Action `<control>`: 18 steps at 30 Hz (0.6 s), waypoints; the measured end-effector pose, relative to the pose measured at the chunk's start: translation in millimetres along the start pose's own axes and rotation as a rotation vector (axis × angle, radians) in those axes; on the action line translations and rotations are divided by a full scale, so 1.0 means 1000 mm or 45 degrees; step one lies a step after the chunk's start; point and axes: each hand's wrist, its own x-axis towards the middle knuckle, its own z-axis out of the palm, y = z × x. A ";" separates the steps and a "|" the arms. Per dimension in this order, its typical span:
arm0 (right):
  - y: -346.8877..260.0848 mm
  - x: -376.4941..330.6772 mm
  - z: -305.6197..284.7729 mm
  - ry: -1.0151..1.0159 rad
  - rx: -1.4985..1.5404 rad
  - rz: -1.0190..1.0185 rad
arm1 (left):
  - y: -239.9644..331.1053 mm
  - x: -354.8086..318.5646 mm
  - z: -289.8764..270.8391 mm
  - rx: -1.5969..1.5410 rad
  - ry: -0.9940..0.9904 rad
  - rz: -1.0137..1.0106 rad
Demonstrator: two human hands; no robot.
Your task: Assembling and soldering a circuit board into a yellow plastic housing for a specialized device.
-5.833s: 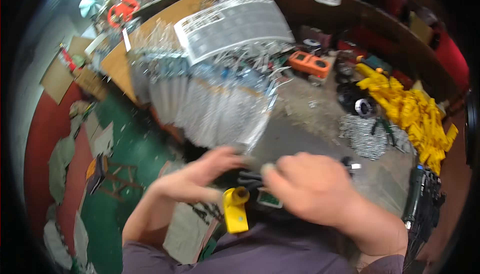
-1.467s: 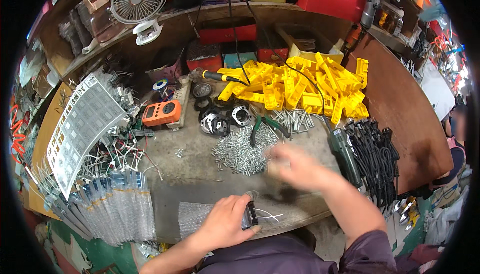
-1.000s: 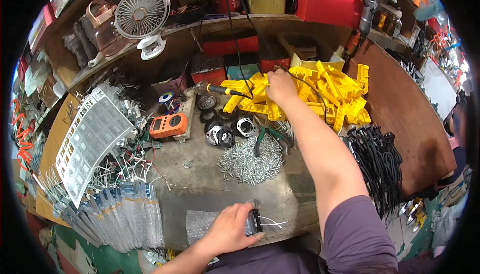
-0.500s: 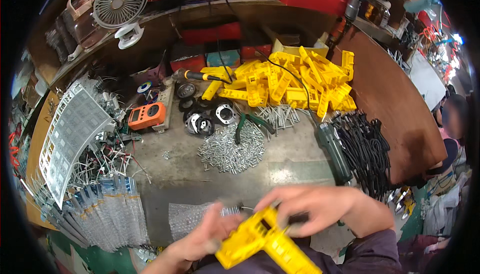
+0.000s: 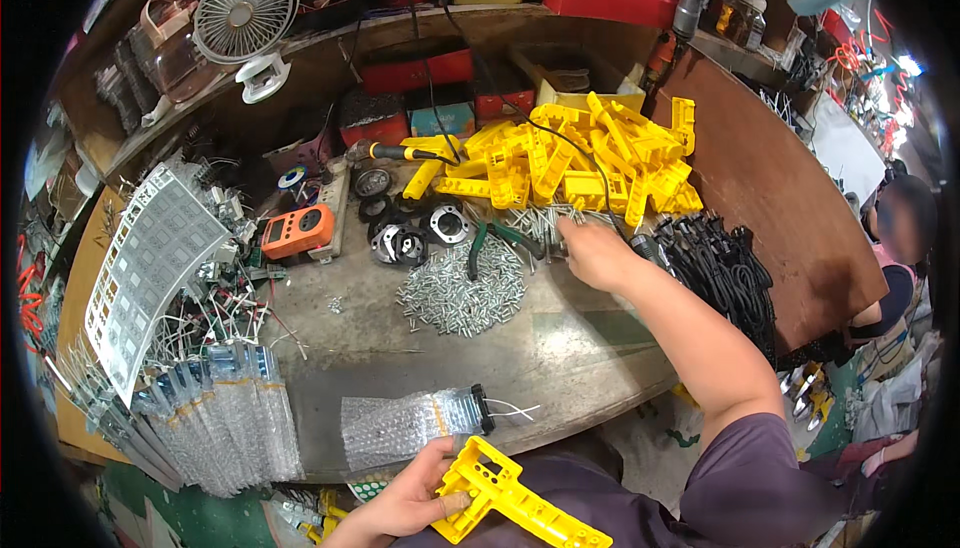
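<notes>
My left hand (image 5: 425,496) grips a yellow T-shaped plastic tool housing (image 5: 500,493), its hollow ribbed side turned up, close to my body. My right arm stretches out across the bench. At the edge of a heap of long silver screws (image 5: 540,220), my right hand (image 5: 592,251) has its fingers drawn together; what is in the fingertips is hidden. Left of that hand lie green-handled pliers (image 5: 500,236) and a mound of short screws (image 5: 462,291). A bubble-wrapped pack with white wires (image 5: 400,428) rests at the bench's front edge.
Behind the screws are piled yellow housings (image 5: 560,163). Black cables (image 5: 725,273) lie right, partly behind my forearm. An orange meter (image 5: 298,233), round black parts (image 5: 398,246) and bubble-wrapped packs (image 5: 225,423) are left. A small fan (image 5: 245,13) sits on the shelf; a person (image 5: 900,238) is far right.
My right hand has left the yellow housing and moved forward to the long screws. The housing stays in my left hand, shifted slightly. The bubble-wrapped pack now shows fully.
</notes>
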 end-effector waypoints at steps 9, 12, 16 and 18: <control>-0.033 -0.066 -0.028 -0.513 1.289 0.076 | -0.007 0.011 -0.004 0.026 -0.025 0.245; -0.085 -0.103 -0.050 -0.828 1.826 0.011 | 0.001 0.017 0.003 -0.040 0.237 0.342; -0.107 -0.110 -0.054 -1.007 1.795 -0.125 | 0.000 0.022 0.004 -0.084 0.290 0.418; -0.111 -0.109 -0.051 -1.035 1.696 -0.162 | -0.003 0.021 0.006 -0.063 0.292 0.452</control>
